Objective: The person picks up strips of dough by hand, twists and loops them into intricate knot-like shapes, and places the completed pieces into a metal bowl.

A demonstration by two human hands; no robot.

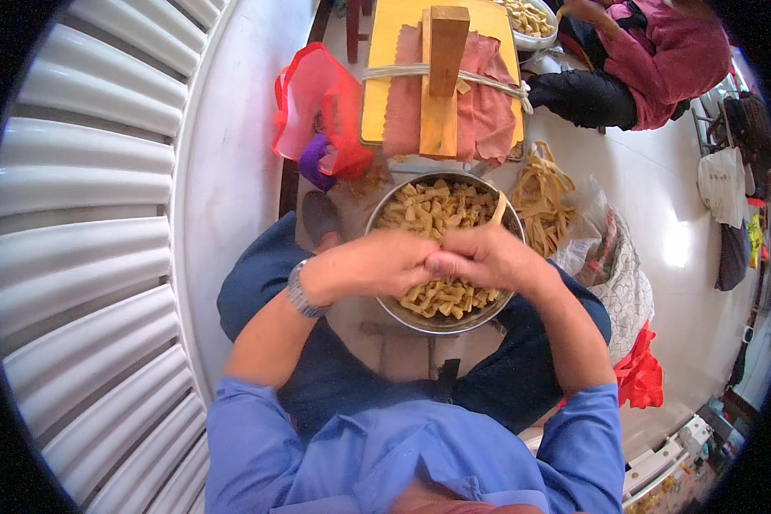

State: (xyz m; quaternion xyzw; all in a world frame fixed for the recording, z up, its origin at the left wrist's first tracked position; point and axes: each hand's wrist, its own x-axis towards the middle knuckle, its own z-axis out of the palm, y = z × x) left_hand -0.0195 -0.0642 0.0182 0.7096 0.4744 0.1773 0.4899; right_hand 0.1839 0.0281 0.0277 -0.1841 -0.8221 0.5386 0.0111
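Observation:
Over a round metal bowl (437,310) heaped with short yellow-beige pieces (428,206), my left hand (398,261) and my right hand (480,257) meet with their fingers closed and pressed together. A pale yellow strip (499,208) sticks up from my right hand. What the fingers of my left hand hold is hidden between the two hands. Long beige strips (544,197) lie in a loose pile just right of the bowl.
A yellow board (390,34) with pink cloth, wooden bars and rope stands ahead. Red bag (317,94) and purple item (315,163) lie left of it, beside a white radiator (86,257). A co-worker (660,51) sits by another bowl (527,38). A patterned sack (621,274) is at my right.

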